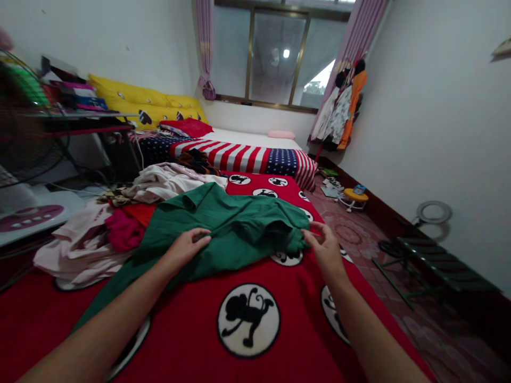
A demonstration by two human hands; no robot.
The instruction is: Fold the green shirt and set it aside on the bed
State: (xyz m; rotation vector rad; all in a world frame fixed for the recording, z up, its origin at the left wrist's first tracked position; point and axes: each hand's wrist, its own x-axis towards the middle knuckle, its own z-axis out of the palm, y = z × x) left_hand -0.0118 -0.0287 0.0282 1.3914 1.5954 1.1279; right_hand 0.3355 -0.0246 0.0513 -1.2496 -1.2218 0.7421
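Spreading across the red blanket [279, 287] of the bed, a green shirt [235, 223] is seen rumpled, with its collar turned towards the far end and one lower corner trailing down to the near left. The blanket is printed with white discs, each bearing a black monkey figure.

The left hand [187, 248] is laid palm down on the near edge of the shirt. Its grip is released, with the fingers bent lightly onto the cloth and nothing visibly gathered between them. The right hand [325, 249] is placed at the shirt's right end, where a fold of the fabric (seemingly a sleeve) is pinched between thumb and fingertips, so that grip is grasping the shirt. Both forearms are stretched forward over the blanket, well apart.

Just beside the shirt, on the left, a pile of clothes [120, 223] in pink, white and magenta is heaped. Beyond it a stars-and-stripes cover [247, 157] is spread, and yellow pillows [139, 98] are propped against the wall. A window [275, 56] is set in the far wall, with hanging clothes [341, 109] at its right. A small yellow stool [355, 196] is stood on the floor near the right wall.
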